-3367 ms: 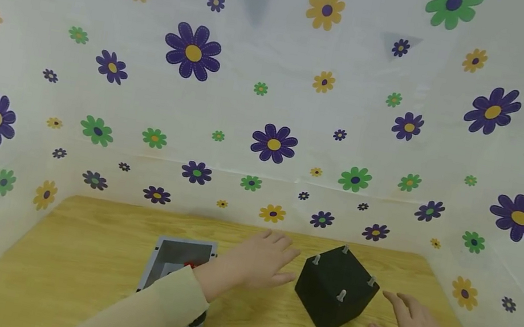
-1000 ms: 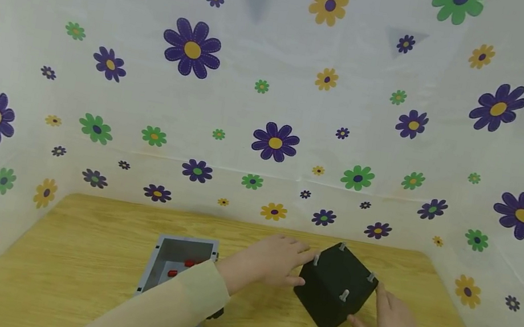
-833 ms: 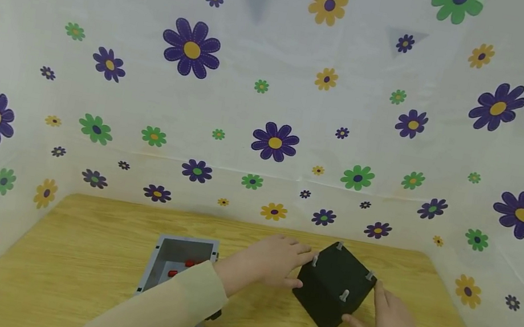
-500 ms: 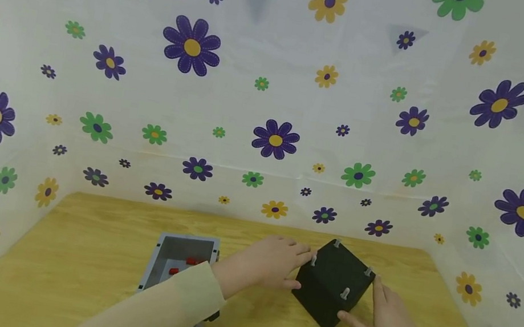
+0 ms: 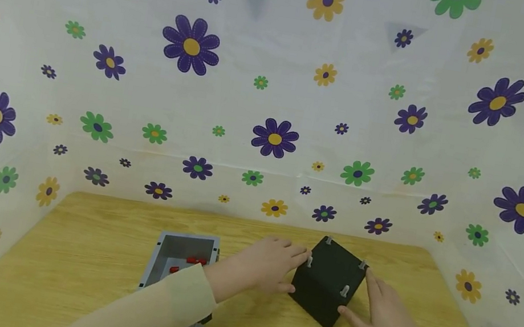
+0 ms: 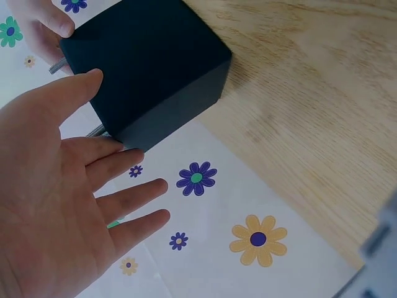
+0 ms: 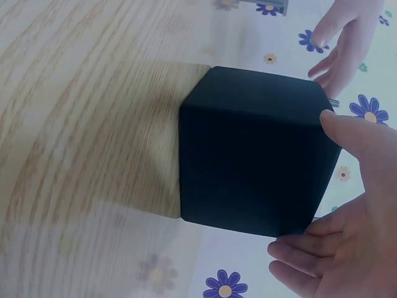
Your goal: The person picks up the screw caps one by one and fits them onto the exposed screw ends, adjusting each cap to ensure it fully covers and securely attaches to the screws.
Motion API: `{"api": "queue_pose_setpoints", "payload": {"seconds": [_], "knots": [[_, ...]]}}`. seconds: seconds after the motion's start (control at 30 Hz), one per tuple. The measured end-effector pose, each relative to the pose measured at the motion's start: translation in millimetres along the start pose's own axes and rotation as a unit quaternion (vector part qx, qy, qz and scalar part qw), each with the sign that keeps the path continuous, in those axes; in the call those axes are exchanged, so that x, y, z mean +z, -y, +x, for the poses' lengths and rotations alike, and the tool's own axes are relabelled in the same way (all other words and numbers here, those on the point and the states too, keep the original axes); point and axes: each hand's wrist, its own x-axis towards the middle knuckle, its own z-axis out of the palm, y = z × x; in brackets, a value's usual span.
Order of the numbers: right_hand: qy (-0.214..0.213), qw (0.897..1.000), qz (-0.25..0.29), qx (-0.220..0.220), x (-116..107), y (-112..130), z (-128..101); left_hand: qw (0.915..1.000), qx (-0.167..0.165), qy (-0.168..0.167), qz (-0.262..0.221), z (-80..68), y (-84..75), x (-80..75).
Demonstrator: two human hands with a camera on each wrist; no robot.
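Note:
A black cube with short metal screws at its top corners stands on the wooden table. My left hand lies flat against its left face, fingers straight. In the left wrist view the thumb of the left hand touches the cube while the other fingers spread beside it. My right hand presses the cube's right side. Seen from the right wrist, the right hand has its thumb on the cube at the edge and its fingers straight below.
A grey open box with small red pieces inside sits left of the cube, partly under my left sleeve. Flower-printed white sheeting walls in the table at the back and both sides.
Both hands, earlier apart from the cube, closed in and now press its two sides. The cube has slid and turned slightly to the left and away.

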Motion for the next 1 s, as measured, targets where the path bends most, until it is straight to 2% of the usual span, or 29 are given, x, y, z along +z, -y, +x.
{"api": "queue_pose_setpoints", "payload": {"seconds": [0.2,0.43,1.0], "knots": [[-0.014,1.0,0.0,-0.023,-1.0,2.3,-0.7,0.9999,0.002,0.013,0.002,-5.6,1.2,0.1],[-0.017,0.999,0.0,-0.037,-2.6,4.7,-1.0,0.9998,0.017,0.002,0.004,-11.1,3.6,2.1],[-0.037,0.997,0.008,-0.066,-4.1,3.8,3.9,0.9997,0.022,0.005,-0.004,-20.4,4.4,4.0]]}}
